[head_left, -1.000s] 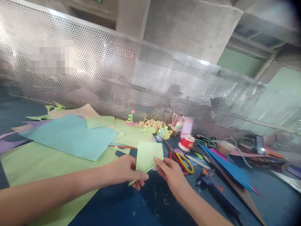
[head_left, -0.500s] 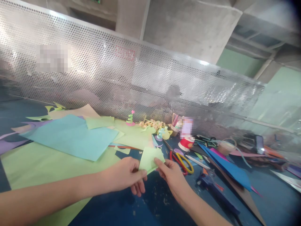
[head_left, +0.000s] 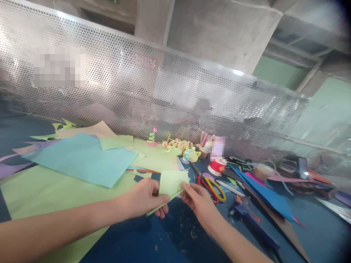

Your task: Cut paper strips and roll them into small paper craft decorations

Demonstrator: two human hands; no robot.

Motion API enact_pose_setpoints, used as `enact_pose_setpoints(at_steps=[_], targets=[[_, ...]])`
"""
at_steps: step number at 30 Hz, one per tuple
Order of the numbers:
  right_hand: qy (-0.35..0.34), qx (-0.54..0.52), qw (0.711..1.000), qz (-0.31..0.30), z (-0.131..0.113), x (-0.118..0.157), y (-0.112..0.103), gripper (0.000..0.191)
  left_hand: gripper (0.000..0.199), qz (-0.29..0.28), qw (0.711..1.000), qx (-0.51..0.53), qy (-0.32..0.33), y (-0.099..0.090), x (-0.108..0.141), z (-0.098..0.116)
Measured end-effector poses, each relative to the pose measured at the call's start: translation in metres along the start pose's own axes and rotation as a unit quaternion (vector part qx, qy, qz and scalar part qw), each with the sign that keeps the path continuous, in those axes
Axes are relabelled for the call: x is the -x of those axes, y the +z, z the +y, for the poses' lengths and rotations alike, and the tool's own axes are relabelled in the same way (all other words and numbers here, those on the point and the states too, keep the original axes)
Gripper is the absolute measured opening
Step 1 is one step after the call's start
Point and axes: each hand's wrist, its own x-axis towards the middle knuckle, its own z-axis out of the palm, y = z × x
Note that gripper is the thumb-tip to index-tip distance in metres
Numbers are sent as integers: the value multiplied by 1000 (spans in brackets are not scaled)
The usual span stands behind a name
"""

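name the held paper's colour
The held paper is pale green, shown best in the head view.

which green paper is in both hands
The small green piece, pinched by the left hand and the right hand; the large green sheet at left and the other green pieces lie unheld.

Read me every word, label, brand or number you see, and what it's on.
Nothing is readable.
Red marks on or behind the perforated screen: too blurred.
Emblem on the red-and-white cup: too small.
Green patch at the top edge: cut off, unreadable.
Green paper in the left hand and right hand: no writing visible.
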Motion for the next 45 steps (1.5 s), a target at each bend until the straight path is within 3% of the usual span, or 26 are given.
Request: enact_pose_setpoints(at_steps=[15, 19, 23, 28, 33, 38, 45], targets=[[-10, 49, 998, 49, 2, -1, -2, 42, 24, -70, 992, 99, -28, -6, -5, -6], [20, -6, 1000, 2, -1, 3, 4, 41, 30, -97, 983, 154, -31, -4, -3, -6], [30, 32, 999, -21, 0, 7, 7, 37, 34, -116, 981, 150, -38, -3, -3, -7], [38, 84, 996, 7, 1, 7, 5, 37, 32, -53, 998, -9, -13, -3, -4, -9], [22, 114, 993, 10, 3, 4, 2, 41, 27, 13, 1000, -25, 8, 4, -1, -10], [12, 137, 990, 27, 3, 3, 3, 43, 32, -10, 1000, -5, 2, 10, 3, -7], [1, 46, 999, -6, -2, 5, 4, 35, 34, -38, 997, 66, -14, 6, -3, -13]])
